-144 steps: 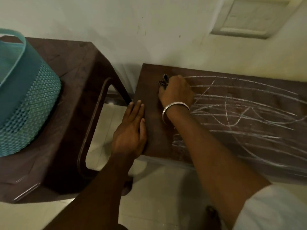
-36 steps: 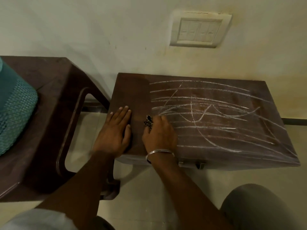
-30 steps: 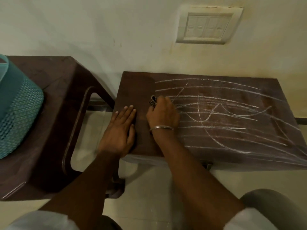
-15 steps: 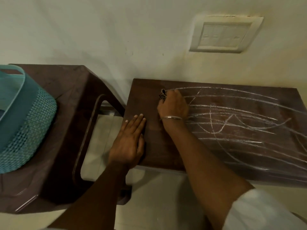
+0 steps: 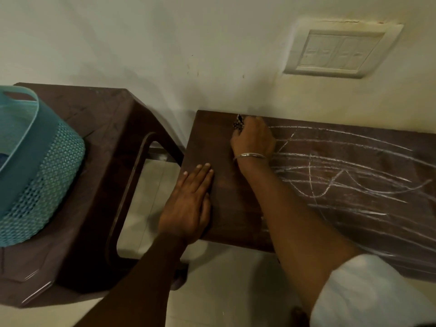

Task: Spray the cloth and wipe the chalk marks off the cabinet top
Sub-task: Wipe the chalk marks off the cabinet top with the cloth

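Right grip [image 5: 253, 139] has slid away from the person since half a second ago and is now at the back edge of the worktop [image 5: 212, 142], against the wall [image 5: 141, 43]. Fingers are curled down over the cloth [image 5: 238, 125]. Only a dark patterned scrap of cloth pokes out ahead and left of the knuckles; the rest is hidden under the palm. A metal bangle [image 5: 252, 156] sits on the wrist just behind the grip. Chalk marks [image 5: 330, 180] start right beside this grip on its right and run off to the right across the worktop: long white sweeps plus a few crossing loops. The strip left of the grip and back toward the person is bare brown.

Left grip [image 5: 188, 204] is nearer the person and left of the right one, well apart from it. It lies flat, fingers straight and together, palm down on the front left corner of the worktop, holding nothing.

Far left of both grips, a teal basket [image 5: 35, 173] stands on a brown plastic stool [image 5: 99, 138]. Up and right of the right grip, a switch plate [image 5: 339, 53] is set in the wall. A white sleeve [image 5: 365, 291] covers the right upper arm.
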{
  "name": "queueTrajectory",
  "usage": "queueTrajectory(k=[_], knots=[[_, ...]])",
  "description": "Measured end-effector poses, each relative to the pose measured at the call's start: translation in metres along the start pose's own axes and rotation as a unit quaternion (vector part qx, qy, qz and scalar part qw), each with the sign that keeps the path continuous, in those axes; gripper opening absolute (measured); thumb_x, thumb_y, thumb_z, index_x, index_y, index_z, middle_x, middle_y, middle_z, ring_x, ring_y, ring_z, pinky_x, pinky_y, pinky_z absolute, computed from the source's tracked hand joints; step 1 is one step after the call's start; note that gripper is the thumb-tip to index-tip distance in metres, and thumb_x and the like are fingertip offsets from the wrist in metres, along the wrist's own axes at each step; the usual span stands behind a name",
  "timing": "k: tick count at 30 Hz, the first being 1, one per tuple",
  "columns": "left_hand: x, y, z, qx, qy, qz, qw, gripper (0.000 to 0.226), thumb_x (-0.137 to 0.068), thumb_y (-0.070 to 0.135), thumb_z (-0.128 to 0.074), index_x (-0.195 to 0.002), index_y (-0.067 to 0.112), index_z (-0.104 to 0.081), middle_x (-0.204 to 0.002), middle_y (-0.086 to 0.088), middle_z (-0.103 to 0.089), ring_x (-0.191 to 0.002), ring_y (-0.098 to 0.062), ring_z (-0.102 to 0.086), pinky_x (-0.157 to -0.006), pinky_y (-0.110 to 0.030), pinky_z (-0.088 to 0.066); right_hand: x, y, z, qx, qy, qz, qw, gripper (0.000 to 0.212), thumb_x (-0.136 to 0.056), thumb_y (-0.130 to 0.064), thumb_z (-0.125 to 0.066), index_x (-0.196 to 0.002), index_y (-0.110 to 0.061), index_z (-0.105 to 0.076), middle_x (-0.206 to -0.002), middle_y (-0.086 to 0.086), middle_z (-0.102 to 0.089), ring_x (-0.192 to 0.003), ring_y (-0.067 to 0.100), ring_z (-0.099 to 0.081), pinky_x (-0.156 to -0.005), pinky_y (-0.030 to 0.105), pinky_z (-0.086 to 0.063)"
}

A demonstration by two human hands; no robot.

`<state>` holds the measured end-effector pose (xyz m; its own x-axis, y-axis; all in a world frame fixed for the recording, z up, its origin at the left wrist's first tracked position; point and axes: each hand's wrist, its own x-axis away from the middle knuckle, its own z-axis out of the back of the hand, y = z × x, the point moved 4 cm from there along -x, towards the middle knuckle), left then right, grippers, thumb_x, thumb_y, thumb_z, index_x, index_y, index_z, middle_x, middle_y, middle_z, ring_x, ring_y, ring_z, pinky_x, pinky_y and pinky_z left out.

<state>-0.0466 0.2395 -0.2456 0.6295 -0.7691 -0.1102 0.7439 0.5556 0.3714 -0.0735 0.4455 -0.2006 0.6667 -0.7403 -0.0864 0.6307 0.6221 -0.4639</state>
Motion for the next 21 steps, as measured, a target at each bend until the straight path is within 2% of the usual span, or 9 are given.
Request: queueTrajectory(k=[5, 14, 18, 21], knots=[[0.001, 0.000, -0.001, 0.006, 0.000, 0.002, 1.000, 0.057, -0.100, 0.030, -0.031, -0.155, 0.015, -0.030, -0.164, 0.000, -0.024, -0.153, -0.011, -0.015, -0.125, -0.039, -0.013, 0.023, 0.012, 0.002, 0.025, 0.012, 0.009, 1.000, 0.022, -0.091, -0.031, -0.057, -0.105, -0.015, -0.063, -0.112, 0.006, -0.059, -0.099, 0.027, -0.060, -0.074, 0.036, -0.047], [0.000, 0.000, 0.000, 0.002, -0.003, 0.009, 1.000, 0.057, -0.101, 0.033, -0.030, -0.156, 0.017, -0.029, -0.164, 0.003, -0.022, -0.153, -0.008, -0.012, -0.126, -0.032, -0.006, -0.043, -0.007, -0.005, 0.001, 0.006, 0.023, 1.000, 0.026, -0.093, -0.025, -0.053, -0.113, -0.012, -0.062, -0.117, 0.009, -0.059, -0.107, 0.028, -0.057, -0.081, 0.036, -0.047], [0.001, -0.001, -0.001, 0.009, -0.008, 0.010, 1.000, 0.057, -0.101, 0.033, -0.030, -0.156, 0.018, -0.028, -0.165, 0.003, -0.021, -0.153, -0.007, -0.011, -0.126, -0.034, -0.007, -0.017, 0.009, -0.003, 0.018, 0.009, 0.033, 0.999, 0.023, -0.091, -0.027, -0.054, -0.107, -0.014, -0.063, -0.110, 0.008, -0.059, -0.100, 0.028, -0.059, -0.074, 0.034, -0.045], [0.001, -0.002, -0.002, 0.006, -0.006, 0.011, 1.000, 0.057, -0.102, 0.033, -0.029, -0.156, 0.019, -0.027, -0.165, 0.003, -0.021, -0.153, -0.007, -0.010, -0.126, -0.034, -0.007, -0.016, 0.012, -0.002, 0.023, 0.006, 0.031, 0.999, 0.023, -0.091, -0.028, -0.053, -0.106, -0.015, -0.063, -0.110, 0.007, -0.059, -0.101, 0.027, -0.059, -0.074, 0.033, -0.045]])
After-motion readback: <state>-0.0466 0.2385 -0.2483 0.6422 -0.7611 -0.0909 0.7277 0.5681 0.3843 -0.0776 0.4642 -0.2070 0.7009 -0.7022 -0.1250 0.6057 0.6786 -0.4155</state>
